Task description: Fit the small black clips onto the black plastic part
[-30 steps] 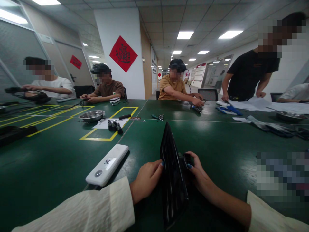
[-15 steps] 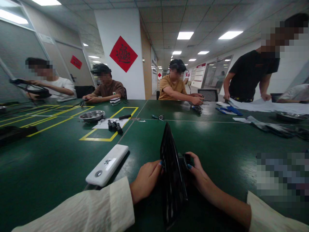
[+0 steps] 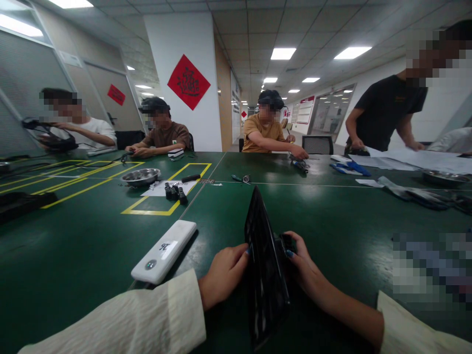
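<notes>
A glossy black flat panel (image 3: 263, 275) stands on edge in front of me, seen nearly side-on and leaning slightly. My left hand (image 3: 225, 275) is closed at its left face, thumb pressed on the surface and other fingers partly hidden. On the opposite side, my right hand (image 3: 304, 263) has its thumb and fingers closed around a small black part (image 3: 283, 245) that joins the panel's right side. What that part is exactly, I cannot make out. A white power bank (image 3: 164, 251) marked 26 lies on the green table, left of my left hand.
Farther off are a metal bowl (image 3: 140, 177), several black cylindrical pieces (image 3: 176, 191) on white paper, and pliers (image 3: 241, 179). Co-workers sit across the table; one in black (image 3: 389, 110) stands at the right by large white sheets (image 3: 416, 161). Blue gloves (image 3: 348, 167) lie near them.
The panel's lower edge has shifted slightly right, while both my hands stay nearly still. Across the table, a co-worker has raised one hand, and the standing person has moved the white sheets.
</notes>
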Demonstrator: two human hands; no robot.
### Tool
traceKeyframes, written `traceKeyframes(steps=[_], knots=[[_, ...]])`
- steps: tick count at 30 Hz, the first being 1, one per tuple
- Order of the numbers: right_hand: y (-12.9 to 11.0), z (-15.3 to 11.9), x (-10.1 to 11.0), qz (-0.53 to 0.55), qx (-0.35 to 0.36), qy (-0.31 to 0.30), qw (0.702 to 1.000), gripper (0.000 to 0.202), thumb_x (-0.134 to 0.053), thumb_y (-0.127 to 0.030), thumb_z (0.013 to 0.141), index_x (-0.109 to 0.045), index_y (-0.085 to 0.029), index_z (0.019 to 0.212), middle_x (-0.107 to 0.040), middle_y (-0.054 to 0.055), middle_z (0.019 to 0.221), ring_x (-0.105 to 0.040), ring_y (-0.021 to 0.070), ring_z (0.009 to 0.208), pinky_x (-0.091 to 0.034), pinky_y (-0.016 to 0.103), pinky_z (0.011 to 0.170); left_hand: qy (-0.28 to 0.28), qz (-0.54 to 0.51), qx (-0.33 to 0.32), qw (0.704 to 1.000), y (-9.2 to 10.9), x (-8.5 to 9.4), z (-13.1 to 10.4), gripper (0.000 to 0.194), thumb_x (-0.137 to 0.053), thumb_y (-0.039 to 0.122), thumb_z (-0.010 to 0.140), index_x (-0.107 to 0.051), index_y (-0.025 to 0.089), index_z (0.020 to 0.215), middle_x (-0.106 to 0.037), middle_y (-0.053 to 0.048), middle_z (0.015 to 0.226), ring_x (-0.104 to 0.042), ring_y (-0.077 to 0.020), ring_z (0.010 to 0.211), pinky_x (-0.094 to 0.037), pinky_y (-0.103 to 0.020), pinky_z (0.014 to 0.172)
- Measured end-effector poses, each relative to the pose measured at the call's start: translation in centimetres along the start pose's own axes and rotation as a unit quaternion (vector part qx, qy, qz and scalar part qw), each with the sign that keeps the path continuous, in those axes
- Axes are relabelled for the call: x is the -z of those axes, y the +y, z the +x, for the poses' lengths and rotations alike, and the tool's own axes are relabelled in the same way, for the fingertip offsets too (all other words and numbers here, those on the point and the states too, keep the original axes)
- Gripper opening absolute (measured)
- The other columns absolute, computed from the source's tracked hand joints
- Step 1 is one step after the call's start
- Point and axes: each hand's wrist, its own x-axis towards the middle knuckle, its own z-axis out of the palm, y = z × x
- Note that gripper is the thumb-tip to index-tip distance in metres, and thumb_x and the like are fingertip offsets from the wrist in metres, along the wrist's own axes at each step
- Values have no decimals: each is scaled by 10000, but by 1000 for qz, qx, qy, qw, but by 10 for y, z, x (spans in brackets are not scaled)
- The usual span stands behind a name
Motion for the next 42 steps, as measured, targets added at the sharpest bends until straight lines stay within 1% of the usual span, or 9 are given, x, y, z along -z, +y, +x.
traceKeyframes(steps=[4,10,14,20,27,32,36,40,42], knots=[[0,0,0,-4,-3,2,1000,473,-453,-480,858,-223,-320,1239,-494,29,975,-536,154,722,-426,286,602,3,-1,21,1000,3,-1,1,526,-179,419,929,-582,158,713,-606,-29,668,-559,-164,623,-434,-248,618],[-2,-2,-2,7,0,1,1000,423,-437,-457,877,-230,-332,1224,-484,29,1036,-527,140,744,-428,284,635,23,-7,16,1000,7,1,0,432,-215,406,923,-576,179,854,-637,-35,770,-593,-180,703,-446,-260,672],[-2,-1,-1,0,-6,-1,1000,453,-445,-462,872,-210,-325,1234,-496,26,981,-538,150,723,-429,291,612,23,6,4,1000,5,2,-2,384,-249,384,908,-576,184,885,-643,-39,805,-599,-189,747,-445,-266,701],[0,-1,-1,4,-5,-1,1000,458,-435,-474,874,-197,-325,1236,-511,15,916,-537,145,677,-417,280,571,11,17,32,999,5,-1,-1,519,-185,401,917,-566,164,656,-590,-34,624,-556,-167,603,-425,-245,597],[-6,-3,-4,-22,-18,2,1000,491,-422,-499,870,-176,-305,1248,-517,7,856,-548,158,685,-418,292,587,24,-2,5,1000,6,1,-1,403,-237,388,913,-573,179,840,-630,-35,769,-581,-180,715,-437,-254,677],[-5,-5,-3,-29,-12,1,999,484,-402,-499,879,-167,-305,1254,-527,20,886,-547,161,704,-418,296,599,9,-4,9,1000,4,1,-1,492,-173,402,925,-563,168,739,-595,-28,680,-550,-162,626,-434,-251,636],[-7,-5,-5,-17,-10,0,1000,491,-428,-503,866,-183,-307,1244,-516,17,891,-542,160,707,-417,290,595,10,6,1,1000,4,1,-1,473,-200,409,917,-566,173,732,-602,-27,698,-564,-169,663,-433,-252,664],[-9,-5,-6,-10,-12,1,1000,489,-435,-497,865,-184,-308,1239,-505,9,871,-536,155,690,-413,285,585,3,19,23,1000,3,-1,0,525,-168,417,924,-533,167,640,-555,-19,601,-527,-152,574,-413,-242,585],[-8,-4,-6,-7,-10,-2,1000,474,-433,-484,871,-189,-308,1238,-501,14,897,-537,154,704,-414,284,591,6,17,25,1000,3,-2,1,504,-169,410,928,-536,169,681,-576,-24,635,-538,-154,589,-415,-246,588]])
